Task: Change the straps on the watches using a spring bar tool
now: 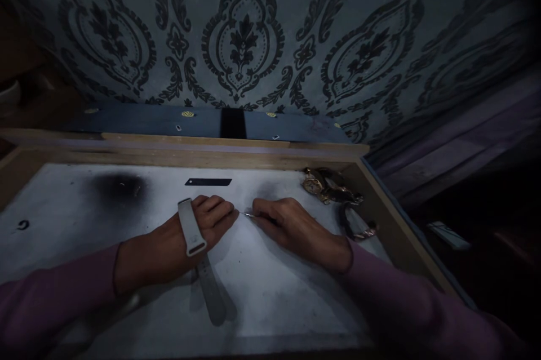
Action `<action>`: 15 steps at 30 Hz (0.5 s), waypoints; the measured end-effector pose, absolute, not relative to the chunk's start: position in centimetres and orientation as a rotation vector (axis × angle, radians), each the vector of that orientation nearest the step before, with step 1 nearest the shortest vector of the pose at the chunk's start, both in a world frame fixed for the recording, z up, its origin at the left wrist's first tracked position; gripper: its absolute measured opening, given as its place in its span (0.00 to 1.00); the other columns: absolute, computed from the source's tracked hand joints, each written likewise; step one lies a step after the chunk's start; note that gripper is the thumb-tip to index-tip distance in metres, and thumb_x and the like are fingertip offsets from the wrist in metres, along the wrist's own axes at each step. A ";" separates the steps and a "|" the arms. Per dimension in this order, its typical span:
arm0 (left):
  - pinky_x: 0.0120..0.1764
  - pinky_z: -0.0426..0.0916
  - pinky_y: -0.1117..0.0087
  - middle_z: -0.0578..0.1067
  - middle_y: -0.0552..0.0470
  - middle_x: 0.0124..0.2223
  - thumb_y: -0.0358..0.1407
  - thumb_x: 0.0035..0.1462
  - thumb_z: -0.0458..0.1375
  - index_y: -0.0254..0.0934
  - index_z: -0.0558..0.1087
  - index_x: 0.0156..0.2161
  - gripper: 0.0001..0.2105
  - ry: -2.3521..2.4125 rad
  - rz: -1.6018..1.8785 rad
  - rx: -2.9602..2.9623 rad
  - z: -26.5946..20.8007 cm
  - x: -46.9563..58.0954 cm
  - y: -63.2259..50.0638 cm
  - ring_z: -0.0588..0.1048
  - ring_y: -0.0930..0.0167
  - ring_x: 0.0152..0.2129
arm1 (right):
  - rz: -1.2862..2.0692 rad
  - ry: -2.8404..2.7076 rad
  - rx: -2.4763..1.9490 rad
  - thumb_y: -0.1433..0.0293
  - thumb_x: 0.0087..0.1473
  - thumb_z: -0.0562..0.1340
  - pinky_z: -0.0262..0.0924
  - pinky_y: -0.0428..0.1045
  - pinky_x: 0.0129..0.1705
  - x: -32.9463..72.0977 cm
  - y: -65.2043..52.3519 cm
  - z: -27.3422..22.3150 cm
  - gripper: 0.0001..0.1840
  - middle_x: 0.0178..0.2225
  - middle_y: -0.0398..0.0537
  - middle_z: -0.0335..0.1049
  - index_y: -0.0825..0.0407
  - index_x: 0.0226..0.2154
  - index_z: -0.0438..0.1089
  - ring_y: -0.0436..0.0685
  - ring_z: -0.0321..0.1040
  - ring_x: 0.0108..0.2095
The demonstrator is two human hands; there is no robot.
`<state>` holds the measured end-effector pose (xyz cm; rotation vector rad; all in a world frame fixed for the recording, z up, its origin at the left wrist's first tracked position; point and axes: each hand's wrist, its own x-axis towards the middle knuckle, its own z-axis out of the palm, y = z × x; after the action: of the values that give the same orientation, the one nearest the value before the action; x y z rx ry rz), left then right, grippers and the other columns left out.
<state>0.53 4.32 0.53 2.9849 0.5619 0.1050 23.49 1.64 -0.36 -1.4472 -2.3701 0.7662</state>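
Observation:
Fingers pinched together, my left hand (pixel 217 219) is over the white surface in the middle. What it pinches, if anything, is too small to make out. A light grey watch strap (pixel 192 229) lies across the back of this hand near the wrist, and its rounded tail (pixel 212 295) hangs below. Just to the right, my right hand (pixel 287 222) is closed around a thin metal tool (pixel 247 214), mostly hidden in the fingers. The slim tip points left and meets the left fingertips. Behind the hands lies a dark snap-off blade (pixel 208 182).
Wristwatches (pixel 315 184) and a dark bracelet-like band (pixel 357 225) lie at the right. A small black curled piece (pixel 23 225) is at far left, with tiny bits (pixel 136 187) nearer. A raised wooden rim (pixel 211 156) borders the white surface; patterned wall (pixel 243 39) stands behind.

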 end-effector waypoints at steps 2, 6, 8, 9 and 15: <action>0.43 0.66 0.60 0.70 0.37 0.52 0.25 0.65 0.45 0.28 0.63 0.57 0.17 0.555 0.126 2.978 0.6 0.6 4.3 0.68 0.60 0.47 | 0.765 -2.373 -1.448 0.76 0.58 0.56 0.44 0.44 0.25 23.5 1.6 -0.3 0.13 0.20 0.37 0.56 0.51 0.23 0.56 0.47 0.54 0.21; 0.40 0.66 0.60 0.70 0.37 0.51 0.25 0.65 0.44 0.28 0.64 0.56 0.16 0.553 0.139 2.990 0.6 0.7 4.4 0.69 0.59 0.45 | 0.747 -2.379 -1.431 0.75 0.59 0.56 0.43 0.44 0.25 23.5 1.7 -0.3 0.13 0.19 0.37 0.56 0.51 0.23 0.56 0.47 0.54 0.20; 0.39 0.66 0.61 0.70 0.38 0.51 0.24 0.64 0.45 0.28 0.64 0.55 0.16 0.570 0.121 2.988 0.7 0.8 4.4 0.69 0.60 0.45 | 0.725 -2.405 -1.436 0.75 0.60 0.55 0.43 0.45 0.25 23.5 1.6 -0.3 0.13 0.19 0.38 0.58 0.51 0.24 0.56 0.47 0.55 0.20; 0.39 0.66 0.62 0.70 0.38 0.51 0.24 0.63 0.46 0.29 0.65 0.55 0.16 0.575 0.119 2.980 0.7 0.8 4.4 0.69 0.60 0.45 | 0.708 -2.430 -1.445 0.75 0.61 0.54 0.43 0.45 0.25 23.5 1.6 -0.3 0.13 0.20 0.39 0.59 0.51 0.24 0.56 0.48 0.56 0.20; 0.39 0.65 0.63 0.71 0.42 0.48 0.24 0.63 0.48 0.32 0.67 0.51 0.14 0.553 0.162 2.913 1.1 0.8 4.5 0.70 0.63 0.42 | 0.372 -2.666 -1.454 0.77 0.61 0.51 0.40 0.47 0.25 23.2 1.3 -0.8 0.09 0.22 0.44 0.67 0.52 0.30 0.61 0.49 0.57 0.20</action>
<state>0.78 4.54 1.06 2.9129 0.5534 0.1622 23.25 1.28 -0.77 -1.4543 -2.6658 0.3718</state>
